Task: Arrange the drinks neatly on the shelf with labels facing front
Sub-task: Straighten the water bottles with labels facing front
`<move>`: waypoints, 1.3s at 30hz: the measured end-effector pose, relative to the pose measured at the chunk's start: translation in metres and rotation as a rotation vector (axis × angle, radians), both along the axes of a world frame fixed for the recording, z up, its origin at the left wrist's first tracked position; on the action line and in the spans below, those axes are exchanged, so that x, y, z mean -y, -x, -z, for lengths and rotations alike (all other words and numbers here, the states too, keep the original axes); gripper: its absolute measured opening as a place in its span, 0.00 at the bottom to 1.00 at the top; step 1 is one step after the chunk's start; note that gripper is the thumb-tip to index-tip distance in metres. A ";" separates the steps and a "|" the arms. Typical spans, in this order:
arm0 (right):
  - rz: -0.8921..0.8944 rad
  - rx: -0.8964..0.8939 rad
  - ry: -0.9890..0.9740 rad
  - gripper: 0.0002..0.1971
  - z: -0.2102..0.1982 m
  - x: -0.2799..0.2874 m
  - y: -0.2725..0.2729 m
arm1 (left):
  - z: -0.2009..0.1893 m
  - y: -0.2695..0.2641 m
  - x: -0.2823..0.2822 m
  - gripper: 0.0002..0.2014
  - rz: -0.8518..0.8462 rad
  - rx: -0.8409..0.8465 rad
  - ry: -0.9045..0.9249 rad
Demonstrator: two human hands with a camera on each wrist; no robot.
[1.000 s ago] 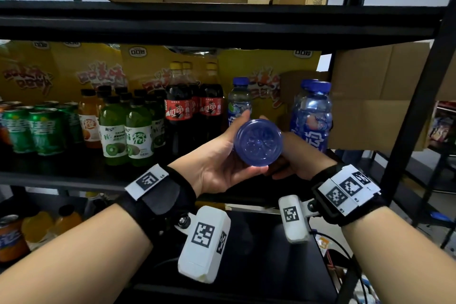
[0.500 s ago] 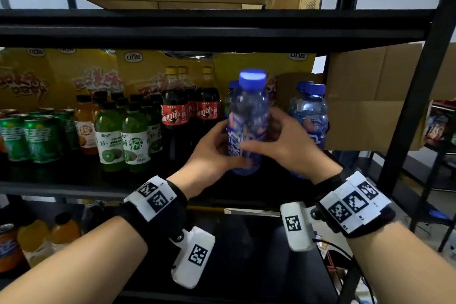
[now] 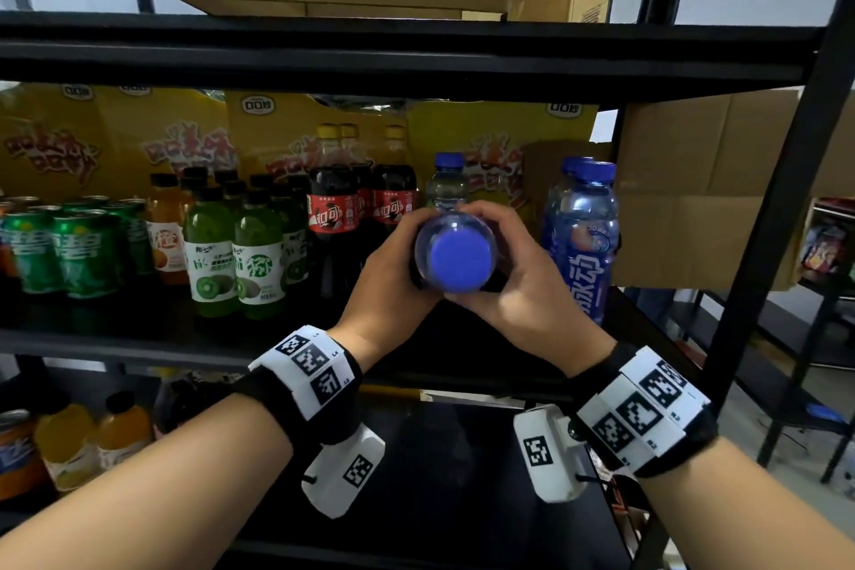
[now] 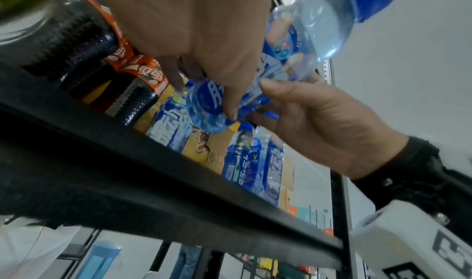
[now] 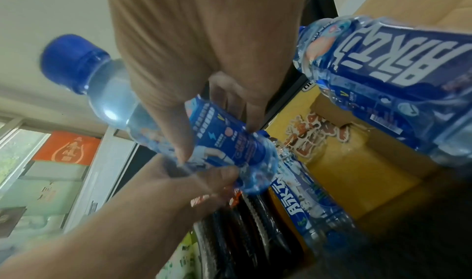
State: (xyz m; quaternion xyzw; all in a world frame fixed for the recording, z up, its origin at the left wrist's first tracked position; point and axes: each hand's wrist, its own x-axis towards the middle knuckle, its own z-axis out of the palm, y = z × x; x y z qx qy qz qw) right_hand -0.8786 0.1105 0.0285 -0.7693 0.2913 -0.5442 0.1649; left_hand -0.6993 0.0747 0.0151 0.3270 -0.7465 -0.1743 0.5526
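Note:
Both hands hold one clear blue-capped drink bottle (image 3: 455, 252) in front of the middle shelf (image 3: 139, 347), tipped so its cap points at my head. My left hand (image 3: 393, 266) wraps its left side and my right hand (image 3: 518, 273) its right side. The left wrist view shows the bottle (image 4: 301, 41) slanting, cap up right, with fingers round its lower body. In the right wrist view the bottle (image 5: 209, 142) shows its blue label under my thumb. Two matching blue bottles (image 3: 580, 236) stand at the shelf's right; another (image 3: 446, 183) stands behind the held one.
On the shelf from the left stand green cans (image 3: 60, 250), orange and green kiwi bottles (image 3: 233, 259) and dark cola bottles (image 3: 331, 218). Yellow cartons (image 3: 185, 139) line the back. A black upright post (image 3: 777, 208) stands right. More drinks (image 3: 65, 444) sit on the lower shelf.
The bottle went from base-towards-me to upright, and now tips its cap towards me. Both hands stayed on it and shifted slightly forward towards the shelf.

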 end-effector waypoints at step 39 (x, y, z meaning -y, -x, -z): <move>0.608 -0.158 -0.468 0.10 -0.006 0.018 0.005 | 0.029 -0.042 0.017 0.15 -0.264 0.726 -0.156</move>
